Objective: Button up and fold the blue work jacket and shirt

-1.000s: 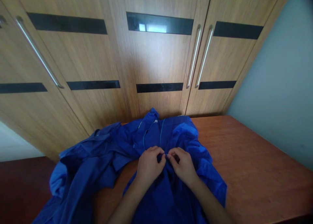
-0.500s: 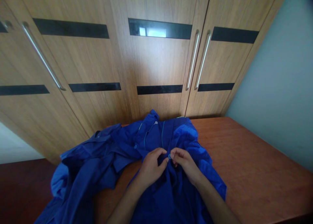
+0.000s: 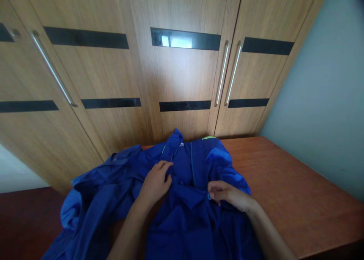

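Note:
A blue jacket (image 3: 182, 222) lies crumpled on a brown wooden table (image 3: 287, 191), its collar toward the wardrobe. My left hand (image 3: 155, 182) grips a fold of the jacket's front panel left of the opening, fingers curled on the cloth. My right hand (image 3: 227, 193) pinches the opposite front edge, thumb and fingers pressed together on the fabric. The two hands are apart, and the front panels are spread between them.
A wooden wardrobe (image 3: 182, 70) with black strips and long metal handles (image 3: 222, 74) stands right behind the table. A grey wall (image 3: 327, 101) runs along the right. A sleeve of the jacket (image 3: 85, 199) hangs over the table's left edge.
My hands were close together at the middle of the jacket's front. They have moved apart, left hand up and left, right hand right, each pulling a front panel aside.

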`<state>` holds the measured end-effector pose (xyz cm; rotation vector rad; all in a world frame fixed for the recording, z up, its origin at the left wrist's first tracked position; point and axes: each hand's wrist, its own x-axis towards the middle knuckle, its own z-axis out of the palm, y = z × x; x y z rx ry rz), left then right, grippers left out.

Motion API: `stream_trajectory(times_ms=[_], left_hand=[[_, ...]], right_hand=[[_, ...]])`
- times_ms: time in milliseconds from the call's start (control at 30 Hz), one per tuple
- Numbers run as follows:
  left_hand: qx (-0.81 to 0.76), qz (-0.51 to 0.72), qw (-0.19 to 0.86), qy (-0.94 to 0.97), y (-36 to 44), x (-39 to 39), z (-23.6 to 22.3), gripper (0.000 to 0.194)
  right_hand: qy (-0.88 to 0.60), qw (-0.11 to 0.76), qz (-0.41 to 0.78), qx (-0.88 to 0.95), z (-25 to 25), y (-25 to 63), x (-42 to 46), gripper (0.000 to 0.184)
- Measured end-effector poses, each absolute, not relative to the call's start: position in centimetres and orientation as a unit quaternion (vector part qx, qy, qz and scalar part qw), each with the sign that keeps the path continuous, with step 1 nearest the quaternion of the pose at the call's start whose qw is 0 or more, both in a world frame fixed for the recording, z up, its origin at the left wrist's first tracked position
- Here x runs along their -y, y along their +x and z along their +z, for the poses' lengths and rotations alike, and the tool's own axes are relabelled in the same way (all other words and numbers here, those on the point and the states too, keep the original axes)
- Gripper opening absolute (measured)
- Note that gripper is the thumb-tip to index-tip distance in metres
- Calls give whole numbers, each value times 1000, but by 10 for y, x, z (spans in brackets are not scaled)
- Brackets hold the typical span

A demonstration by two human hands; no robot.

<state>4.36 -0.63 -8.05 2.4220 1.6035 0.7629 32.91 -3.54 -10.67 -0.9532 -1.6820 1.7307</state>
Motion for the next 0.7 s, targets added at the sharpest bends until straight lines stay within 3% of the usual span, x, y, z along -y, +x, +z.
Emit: stream_trajectory(times_ms=[100, 200, 300, 433, 533, 700], left_hand=[[-623, 235, 81, 742, 35, 0, -90, 42], [-634, 227, 168, 720, 34, -5, -98, 48], [-622, 298, 232, 686, 40, -10, -104, 53], [-575, 426, 304, 629, 49, -16, -107, 46], [-545, 486, 350, 587, 53, -17, -96, 39], [-568, 535, 275, 561, 52, -17, -57, 35]], right_hand=[[-346, 238, 673, 609, -108, 340, 40, 20], [-351, 205, 679, 612, -105, 346, 43, 20], [-391, 179, 654, 623, -102, 345, 36, 26], [-517, 307, 556, 574, -103, 327, 10, 40], [-562, 377, 478, 560, -107, 310, -12, 34], [-536, 433, 442, 575, -103, 296, -35, 21]])
